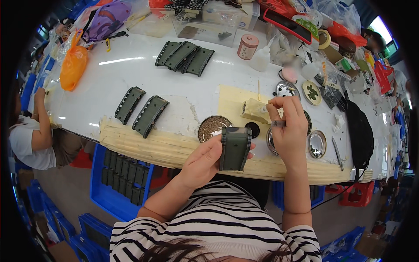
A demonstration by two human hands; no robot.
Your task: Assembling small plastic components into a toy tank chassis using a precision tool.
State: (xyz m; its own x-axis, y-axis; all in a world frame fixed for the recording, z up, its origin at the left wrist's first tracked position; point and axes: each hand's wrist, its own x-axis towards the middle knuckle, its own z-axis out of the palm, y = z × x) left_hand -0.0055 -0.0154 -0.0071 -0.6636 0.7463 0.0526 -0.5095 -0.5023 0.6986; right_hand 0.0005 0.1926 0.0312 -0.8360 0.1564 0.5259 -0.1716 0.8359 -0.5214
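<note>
My left hand (201, 160) is closed round a dark green, curved ribbed part (235, 150), held upright above the table's front edge. My right hand (289, 124) is raised to its right, thumb and fingers pinched together. A short greyish piece (278, 123) shows across its fingers; what the fingertips hold is too small to name. Just left of those fingertips stands a yellowish taped block (255, 111) with a pale top. Behind the green part lies a round metal dish (213, 126) of small brownish bits. A small black round dish (252, 129) sits beside it.
Two similar green parts (150, 115) lie at left, with a stack of several (185, 57) farther back. Metal dishes (317, 144), tweezers (337, 153) and a black cloth bag (360, 131) are at right. A blue crate (117, 185) of green parts stands below. Another person (32, 135) sits at left.
</note>
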